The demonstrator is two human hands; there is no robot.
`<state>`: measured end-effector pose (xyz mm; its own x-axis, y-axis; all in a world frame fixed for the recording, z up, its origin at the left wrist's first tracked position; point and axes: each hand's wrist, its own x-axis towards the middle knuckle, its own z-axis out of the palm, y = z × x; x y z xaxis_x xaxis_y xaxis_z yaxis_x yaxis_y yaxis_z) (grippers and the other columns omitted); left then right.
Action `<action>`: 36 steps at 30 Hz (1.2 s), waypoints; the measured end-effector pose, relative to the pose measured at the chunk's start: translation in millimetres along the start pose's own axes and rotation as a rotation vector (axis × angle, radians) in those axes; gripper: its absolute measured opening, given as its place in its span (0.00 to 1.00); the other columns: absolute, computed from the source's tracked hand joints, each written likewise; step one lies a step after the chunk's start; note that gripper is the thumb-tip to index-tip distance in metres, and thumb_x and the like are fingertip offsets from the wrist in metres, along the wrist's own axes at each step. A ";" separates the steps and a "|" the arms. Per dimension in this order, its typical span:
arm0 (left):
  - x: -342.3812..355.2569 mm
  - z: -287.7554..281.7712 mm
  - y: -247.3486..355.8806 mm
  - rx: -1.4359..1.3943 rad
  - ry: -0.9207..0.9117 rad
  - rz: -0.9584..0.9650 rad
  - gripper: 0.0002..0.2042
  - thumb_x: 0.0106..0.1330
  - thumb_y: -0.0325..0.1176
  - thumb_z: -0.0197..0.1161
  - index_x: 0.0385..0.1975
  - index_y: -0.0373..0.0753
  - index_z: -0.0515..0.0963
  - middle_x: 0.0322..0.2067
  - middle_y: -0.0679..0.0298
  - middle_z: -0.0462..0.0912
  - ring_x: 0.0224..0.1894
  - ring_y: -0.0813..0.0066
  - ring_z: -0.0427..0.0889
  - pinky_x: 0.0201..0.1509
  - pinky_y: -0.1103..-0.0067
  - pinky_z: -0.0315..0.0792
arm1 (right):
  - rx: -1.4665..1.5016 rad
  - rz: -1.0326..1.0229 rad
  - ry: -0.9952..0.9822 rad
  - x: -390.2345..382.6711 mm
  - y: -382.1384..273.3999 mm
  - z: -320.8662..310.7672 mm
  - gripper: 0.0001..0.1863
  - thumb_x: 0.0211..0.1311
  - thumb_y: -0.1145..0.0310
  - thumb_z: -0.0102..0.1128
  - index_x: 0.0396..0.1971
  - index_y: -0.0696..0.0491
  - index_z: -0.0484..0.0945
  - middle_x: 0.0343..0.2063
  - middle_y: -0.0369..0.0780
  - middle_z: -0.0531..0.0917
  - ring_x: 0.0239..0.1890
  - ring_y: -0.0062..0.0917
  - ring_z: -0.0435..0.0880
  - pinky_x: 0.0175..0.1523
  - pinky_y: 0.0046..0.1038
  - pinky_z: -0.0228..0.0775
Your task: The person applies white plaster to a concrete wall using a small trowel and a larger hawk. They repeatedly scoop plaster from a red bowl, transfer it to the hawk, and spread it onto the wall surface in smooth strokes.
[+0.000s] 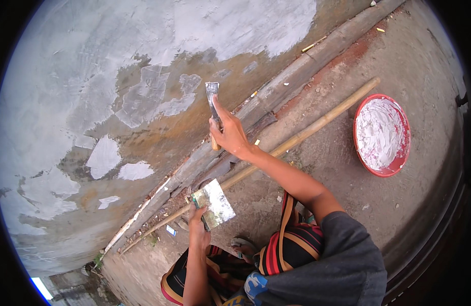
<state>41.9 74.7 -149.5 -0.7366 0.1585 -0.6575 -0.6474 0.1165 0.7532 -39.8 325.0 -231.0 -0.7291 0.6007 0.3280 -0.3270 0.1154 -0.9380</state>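
Note:
My right hand (230, 133) is closed around a putty knife (212, 97), its narrow blade up and the end of a wooden handle showing below my fingers. The blade is close in front of the wall (182, 127); whether it touches cannot be told. Lower and to the left, my left hand (198, 229) grips a wide flat metal scraper (218, 204) by its dark back edge. Pale smears mark its shiny face. White filler covers the wall's upper part and lies in separate patches (104, 157) over bare brownish areas.
A red basin (400, 164) of white paste (380, 131) stands on the ground at the right. A long bamboo pole (327, 116) lies alongside the ledge (281, 93) at the wall's foot. Small debris is scattered there. My sandalled foot (244, 246) is below.

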 end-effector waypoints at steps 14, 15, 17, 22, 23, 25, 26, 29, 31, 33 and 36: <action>10.5 -3.8 0.1 0.018 0.026 -0.016 0.37 0.63 0.27 0.53 0.71 0.37 0.42 0.58 0.56 0.69 0.54 0.65 0.74 0.56 0.72 0.70 | -0.496 -0.148 0.013 7.2 59.0 -10.9 0.38 0.60 0.78 0.55 0.69 0.54 0.51 0.35 0.51 0.74 0.25 0.44 0.77 0.31 0.38 0.73; 10.6 -1.9 -0.2 0.019 0.024 -0.015 0.37 0.63 0.27 0.53 0.71 0.37 0.42 0.58 0.56 0.69 0.55 0.65 0.74 0.56 0.72 0.70 | -0.530 -0.130 -0.002 1.3 62.9 -13.8 0.38 0.60 0.78 0.55 0.70 0.53 0.51 0.35 0.51 0.74 0.24 0.44 0.77 0.31 0.38 0.73; 7.8 0.1 0.9 0.017 0.033 -0.010 0.37 0.63 0.27 0.53 0.71 0.36 0.42 0.59 0.55 0.68 0.56 0.64 0.73 0.57 0.72 0.69 | -0.501 -0.109 -0.025 -5.5 48.8 -19.4 0.38 0.59 0.79 0.55 0.69 0.51 0.52 0.34 0.50 0.74 0.25 0.42 0.77 0.30 0.37 0.73; 2.1 3.8 4.1 0.011 0.030 -0.002 0.38 0.63 0.27 0.53 0.71 0.36 0.42 0.61 0.55 0.66 0.57 0.64 0.72 0.57 0.72 0.69 | -0.447 -0.204 0.005 1.0 7.2 -39.9 0.37 0.56 0.79 0.56 0.68 0.50 0.57 0.33 0.48 0.74 0.24 0.41 0.78 0.30 0.37 0.73; 0.4 4.3 4.3 0.009 0.050 -0.001 0.37 0.63 0.27 0.53 0.71 0.36 0.42 0.60 0.55 0.66 0.57 0.64 0.72 0.57 0.72 0.70 | -0.445 -0.199 -0.012 10.5 -2.1 -42.5 0.37 0.56 0.77 0.56 0.68 0.50 0.57 0.34 0.48 0.74 0.25 0.43 0.78 0.29 0.38 0.73; 0.8 -0.7 1.4 0.036 0.051 -0.005 0.37 0.63 0.27 0.53 0.71 0.36 0.43 0.60 0.56 0.66 0.57 0.64 0.72 0.57 0.72 0.70 | -0.449 -0.193 -0.031 17.2 -3.9 -42.8 0.37 0.56 0.77 0.57 0.68 0.49 0.58 0.33 0.47 0.74 0.24 0.42 0.78 0.29 0.38 0.73; 1.0 -1.3 2.2 0.050 0.050 -0.002 0.36 0.63 0.27 0.53 0.71 0.36 0.44 0.60 0.56 0.66 0.57 0.64 0.72 0.57 0.73 0.70 | -0.454 -0.193 -0.033 17.7 1.0 -41.8 0.37 0.56 0.78 0.57 0.67 0.49 0.59 0.32 0.46 0.74 0.23 0.39 0.77 0.28 0.36 0.72; -1.9 4.5 7.0 0.044 0.051 0.003 0.35 0.64 0.27 0.52 0.70 0.36 0.45 0.59 0.56 0.67 0.57 0.65 0.72 0.57 0.73 0.70 | -0.509 -0.183 -0.055 9.0 21.9 -40.9 0.37 0.56 0.80 0.56 0.67 0.49 0.60 0.30 0.45 0.74 0.22 0.35 0.75 0.27 0.35 0.70; 0.1 0.2 5.0 0.033 0.008 0.010 0.35 0.64 0.27 0.52 0.70 0.36 0.45 0.58 0.56 0.68 0.56 0.65 0.73 0.57 0.73 0.70 | -0.538 -0.194 -0.046 2.8 29.0 -45.0 0.37 0.56 0.81 0.56 0.67 0.48 0.60 0.30 0.44 0.73 0.21 0.35 0.75 0.27 0.35 0.70; 1.5 -2.1 3.6 0.017 -0.008 0.020 0.35 0.64 0.27 0.52 0.70 0.36 0.46 0.57 0.56 0.69 0.55 0.65 0.73 0.56 0.73 0.70 | -0.551 -0.229 -0.006 0.5 29.3 -48.4 0.37 0.56 0.81 0.56 0.68 0.48 0.59 0.31 0.44 0.73 0.21 0.35 0.75 0.26 0.35 0.70; 0.7 -2.5 0.2 0.004 0.010 0.024 0.34 0.64 0.26 0.52 0.70 0.36 0.46 0.56 0.56 0.70 0.54 0.66 0.74 0.55 0.73 0.71 | -0.528 -0.305 0.031 18.1 21.2 -53.6 0.37 0.57 0.80 0.56 0.68 0.48 0.58 0.32 0.44 0.74 0.22 0.36 0.76 0.26 0.34 0.71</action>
<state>40.7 72.4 -149.8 -0.7540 0.1514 -0.6392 -0.6284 0.1171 0.7690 -27.7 380.7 -250.9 -0.6293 0.5006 0.5945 -0.1703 0.6575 -0.7339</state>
